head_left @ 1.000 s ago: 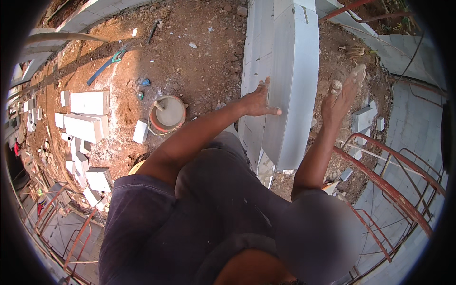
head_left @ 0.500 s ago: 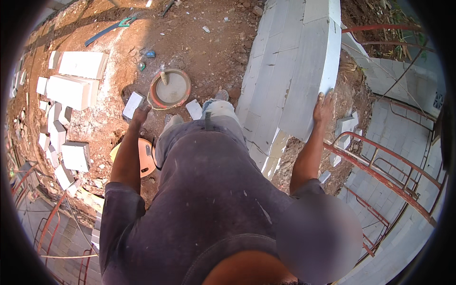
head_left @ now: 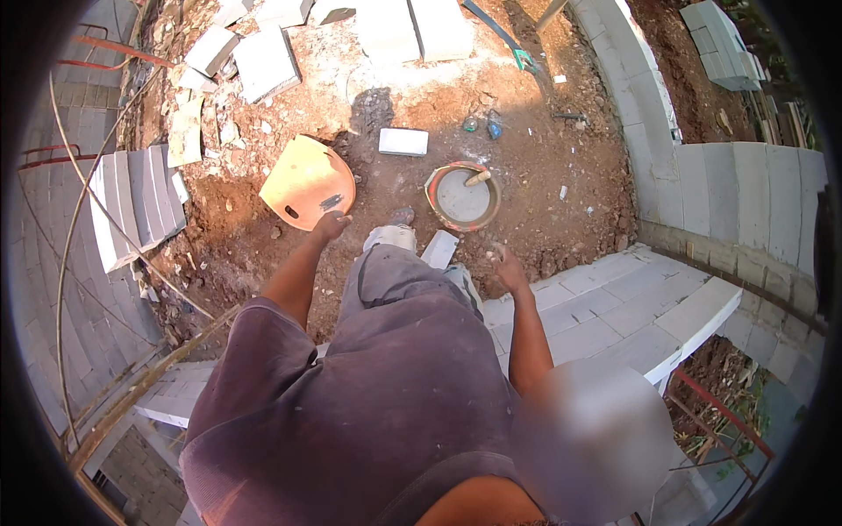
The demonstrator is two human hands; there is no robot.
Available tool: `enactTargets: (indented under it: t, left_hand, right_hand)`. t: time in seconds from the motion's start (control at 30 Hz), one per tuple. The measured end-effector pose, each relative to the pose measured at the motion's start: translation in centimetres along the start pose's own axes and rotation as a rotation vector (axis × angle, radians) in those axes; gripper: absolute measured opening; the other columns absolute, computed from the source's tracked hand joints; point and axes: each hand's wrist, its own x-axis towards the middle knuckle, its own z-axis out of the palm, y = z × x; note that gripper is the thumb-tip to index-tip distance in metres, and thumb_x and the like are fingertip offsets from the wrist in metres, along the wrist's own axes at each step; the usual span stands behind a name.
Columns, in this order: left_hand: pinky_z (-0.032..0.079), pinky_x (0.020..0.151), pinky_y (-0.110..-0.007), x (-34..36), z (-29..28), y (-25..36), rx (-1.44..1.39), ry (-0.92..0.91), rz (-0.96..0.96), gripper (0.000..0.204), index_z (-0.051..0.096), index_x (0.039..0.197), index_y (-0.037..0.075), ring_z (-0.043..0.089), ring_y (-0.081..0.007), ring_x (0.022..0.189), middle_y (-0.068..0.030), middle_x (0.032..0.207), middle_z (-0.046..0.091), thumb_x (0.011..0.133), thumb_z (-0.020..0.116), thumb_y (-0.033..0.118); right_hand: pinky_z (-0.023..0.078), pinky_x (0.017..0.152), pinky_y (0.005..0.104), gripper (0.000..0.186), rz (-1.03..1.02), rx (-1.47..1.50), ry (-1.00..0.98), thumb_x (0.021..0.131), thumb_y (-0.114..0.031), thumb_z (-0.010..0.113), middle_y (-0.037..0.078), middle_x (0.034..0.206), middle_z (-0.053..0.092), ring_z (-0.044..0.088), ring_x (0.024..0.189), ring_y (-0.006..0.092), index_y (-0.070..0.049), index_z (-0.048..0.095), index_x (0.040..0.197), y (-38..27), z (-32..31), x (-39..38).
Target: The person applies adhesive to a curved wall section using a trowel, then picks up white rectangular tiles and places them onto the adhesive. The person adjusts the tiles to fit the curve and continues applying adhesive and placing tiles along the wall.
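Observation:
My left hand (head_left: 331, 226) hangs at the near edge of an orange plastic piece (head_left: 303, 180) with a slotted hole. I cannot tell whether it touches that piece, and its fingers are too small to read. A dark mark shows on the plastic just beyond the hand. My right hand (head_left: 507, 270) hangs with fingers loosely apart and nothing seen in them, beside the low block wall (head_left: 605, 307). Ahead of it stands a round tub (head_left: 430, 195) of grey mortar, with a wooden handle (head_left: 478, 178) sticking out. One white block (head_left: 403, 142) lies left of the tub, another (head_left: 439, 250) by my feet.
Large white blocks (head_left: 417, 31) and more loose blocks (head_left: 267, 63) lie at the far side. A handsaw (head_left: 524, 60) with a green handle rests on the dirt. A hammer-like tool (head_left: 570, 117) lies farther right. Another block wall (head_left: 636, 105) runs along the right.
My body has turned left. My right hand has come off the block wall's top and hangs free. My left hand, formerly near a white block, is now by the orange plastic piece.

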Motion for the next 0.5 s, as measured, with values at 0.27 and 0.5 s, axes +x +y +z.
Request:
enactTargets:
  t: [0.27,0.5]
  left_hand:
    - [0.045,0.102,-0.040,-2.6,3.2,-0.3,-0.513,0.249,-0.206,0.059,0.064,0.127,0.000,0.060,-0.0273,0.119,-0.0187,0.128,0.065,0.097,0.059,0.051]
    - [0.045,0.099,-0.039,19.9,-5.6,-0.2,-0.847,0.097,-0.252,0.070,0.057,0.135,0.003,0.059,-0.0255,0.117,-0.0130,0.132,0.060,0.094,0.058,0.059]
  right_hand:
    - [0.048,0.099,0.0426,0.056,-0.273,-0.263,-0.571,0.092,-0.041,0.063,0.021,0.124,0.066,0.063,0.115,0.0351,-0.007,0.056,0.137,-12.9,10.6,15.2]
    - [0.049,0.096,0.0383,0.049,0.067,0.026,-0.395,0.098,-0.036,0.060,0.014,0.120,0.069,0.064,0.112,0.0257,-0.002,0.058,0.133,-13.6,11.1,40.2]
